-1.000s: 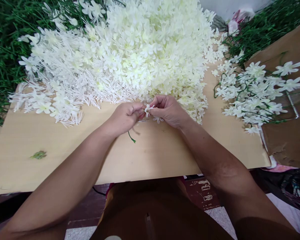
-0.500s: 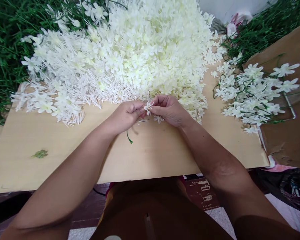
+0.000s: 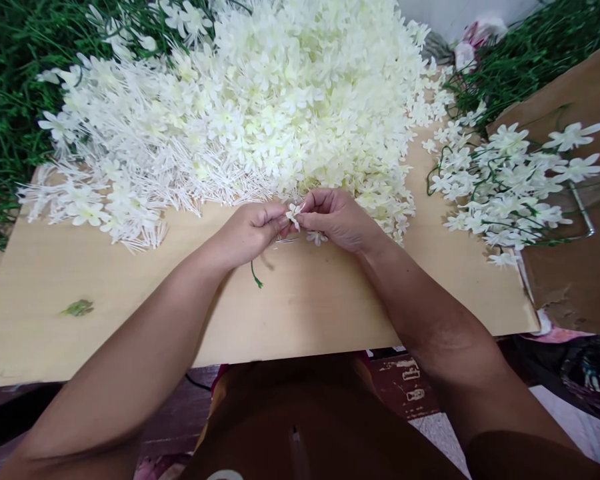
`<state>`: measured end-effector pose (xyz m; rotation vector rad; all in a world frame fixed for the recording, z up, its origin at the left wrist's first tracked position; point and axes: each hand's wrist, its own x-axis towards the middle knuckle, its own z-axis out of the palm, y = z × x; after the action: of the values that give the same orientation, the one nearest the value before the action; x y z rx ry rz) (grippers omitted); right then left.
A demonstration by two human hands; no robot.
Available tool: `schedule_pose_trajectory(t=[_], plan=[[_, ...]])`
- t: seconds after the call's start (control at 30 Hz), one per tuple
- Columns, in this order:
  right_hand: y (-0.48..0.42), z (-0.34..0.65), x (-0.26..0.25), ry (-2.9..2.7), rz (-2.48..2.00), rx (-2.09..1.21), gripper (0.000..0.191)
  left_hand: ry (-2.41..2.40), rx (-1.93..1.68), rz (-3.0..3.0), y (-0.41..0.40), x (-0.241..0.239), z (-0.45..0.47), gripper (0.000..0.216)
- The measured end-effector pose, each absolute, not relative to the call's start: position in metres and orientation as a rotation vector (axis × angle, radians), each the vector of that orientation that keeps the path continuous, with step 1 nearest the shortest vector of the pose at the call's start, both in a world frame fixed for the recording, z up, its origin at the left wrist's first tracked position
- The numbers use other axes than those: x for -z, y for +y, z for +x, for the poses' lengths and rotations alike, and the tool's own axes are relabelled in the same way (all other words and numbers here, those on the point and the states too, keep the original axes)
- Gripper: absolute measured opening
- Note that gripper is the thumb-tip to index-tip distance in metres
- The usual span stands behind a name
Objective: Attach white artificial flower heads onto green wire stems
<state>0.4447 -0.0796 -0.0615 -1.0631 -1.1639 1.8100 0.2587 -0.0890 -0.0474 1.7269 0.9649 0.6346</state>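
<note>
Between my two hands, above the table's middle, is a small white artificial flower [image 3: 294, 213]. My right hand [image 3: 337, 219] pinches it between thumb and finger. My left hand [image 3: 255, 230] is closed, with its fingertips meeting the flower from the other side. A green plastic stem [image 3: 257, 275] pokes out below my left hand, apparently held in it; its upper part is hidden behind the fingers. Another white flower [image 3: 317, 237] lies on the table just under my right hand. Right beyond my fingers rises a big heap of white flowers [image 3: 300, 107].
Green plastic stems [image 3: 10, 113] are massed at the far left, and more stems [image 3: 525, 73] lie at the back right. Flowers joined to stems [image 3: 510, 187] rest by a brown cardboard piece [image 3: 575, 280]. A small greenish scrap [image 3: 79, 307] sits on the wooden table [image 3: 290, 313].
The flower between my fingertips has turned and tilted slightly. Both hands stay in almost the same place, still closed. The view has shifted a little.
</note>
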Motion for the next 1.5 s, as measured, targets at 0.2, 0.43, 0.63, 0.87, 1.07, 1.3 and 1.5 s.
schedule_pose_trajectory(t=[0.2, 0.43, 0.63, 0.87, 1.07, 1.3, 1.5], plan=[[-0.078, 0.444, 0.058, -1.184, -1.064, -1.821, 0.029, 0.994, -0.645, 1.724, -0.091, 0.050, 0.259, 0.024], [-0.078, 0.444, 0.054, -1.239, -1.096, -1.809, 0.026, 1.011, -0.651, 1.755, -0.092, 0.055, 0.260, 0.023], [-0.079, 0.441, 0.050, -1.256, -1.148, -1.789, 0.018, 1.046, -0.625, 1.798, -0.093, 0.059, 0.258, 0.020], [-0.078, 0.441, 0.048, -1.339, -1.229, -1.781, 0.017, 1.103, -0.571, 1.966, -0.093, 0.058, 0.257, 0.013], [-0.079, 0.441, 0.052, -1.354, -1.229, -1.711, 0.015, 1.157, -0.575, 1.994, -0.093, 0.056, 0.257, 0.016], [-0.076, 0.447, 0.064, -1.181, -0.925, -1.874, 0.029, 1.099, -0.595, 1.850, -0.091, 0.042, 0.255, 0.030], [-0.077, 0.448, 0.062, -1.067, -0.894, -1.939, 0.030, 1.099, -0.613, 1.772, -0.090, 0.037, 0.250, 0.037]])
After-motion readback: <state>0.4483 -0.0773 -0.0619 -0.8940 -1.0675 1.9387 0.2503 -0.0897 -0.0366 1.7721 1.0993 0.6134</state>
